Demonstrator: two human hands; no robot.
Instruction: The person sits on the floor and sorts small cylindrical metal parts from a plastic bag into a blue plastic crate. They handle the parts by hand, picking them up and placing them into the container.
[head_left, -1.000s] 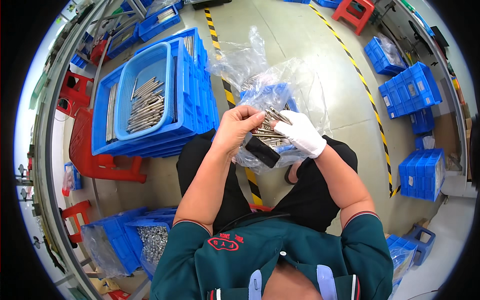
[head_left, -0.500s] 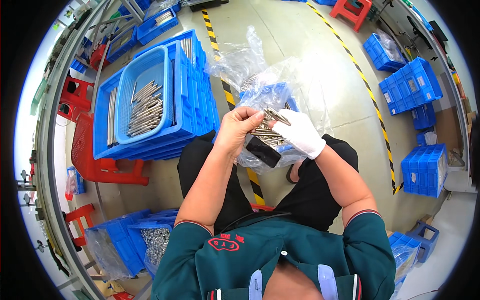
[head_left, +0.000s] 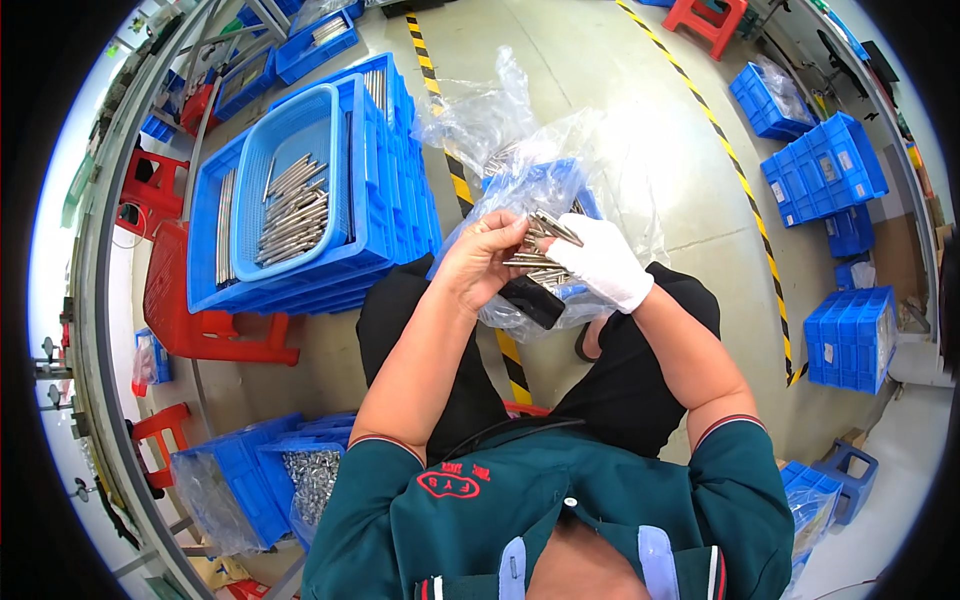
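Rod bundle (head_left: 553, 229) right of basket (head_left: 292, 125)

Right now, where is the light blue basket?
In the head view, the light blue basket sits on the left, in the top blue crate of a stack, left of the left hand.

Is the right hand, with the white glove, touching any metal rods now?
Touching: the head view shows the right hand curled around a bundle of metal rods, which lie against it.

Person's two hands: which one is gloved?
The right hand, wearing a white glove, holding slim silver metal rods; the left hand differs in being bare.
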